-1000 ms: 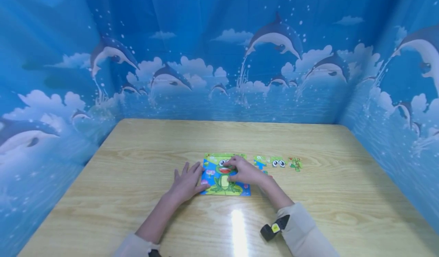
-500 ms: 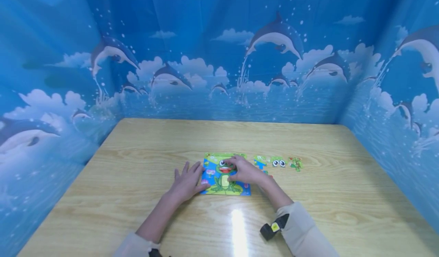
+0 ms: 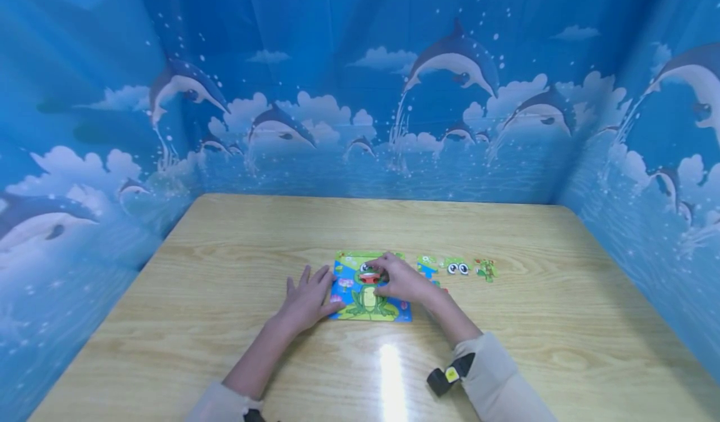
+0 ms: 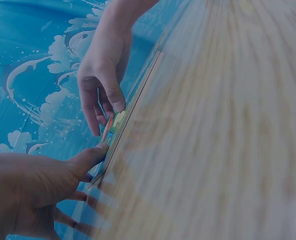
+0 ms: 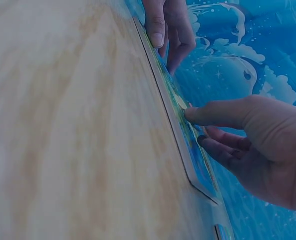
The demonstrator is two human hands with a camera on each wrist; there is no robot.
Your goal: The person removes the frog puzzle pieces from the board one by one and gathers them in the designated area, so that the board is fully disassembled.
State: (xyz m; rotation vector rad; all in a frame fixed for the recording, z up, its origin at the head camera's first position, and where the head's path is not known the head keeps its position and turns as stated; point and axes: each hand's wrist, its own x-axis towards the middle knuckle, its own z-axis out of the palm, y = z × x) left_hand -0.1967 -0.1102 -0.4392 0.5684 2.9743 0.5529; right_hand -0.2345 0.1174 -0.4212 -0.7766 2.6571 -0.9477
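A frog jigsaw puzzle in a flat board lies at mid-table in the head view, blue and green with a green border. My left hand rests at its left edge, fingers spread, thumb over the lower left corner. Over the upper right part, my right hand bends down and pinches the puzzle piece with the frog's red mouth between thumb and fingers. The right wrist view has the right thumb low at the puzzle's surface. The palm hides the puzzle's right side.
Right of the board lie several loose pieces: a blue and green piece, one with two big eyes and a green one. Another loose piece is partly hidden by the right wrist. A dolphin-print curtain surrounds the wooden table.
My right fingers shift very slightly upward over the puzzle. The left hand, the board and the loose pieces stay in place.
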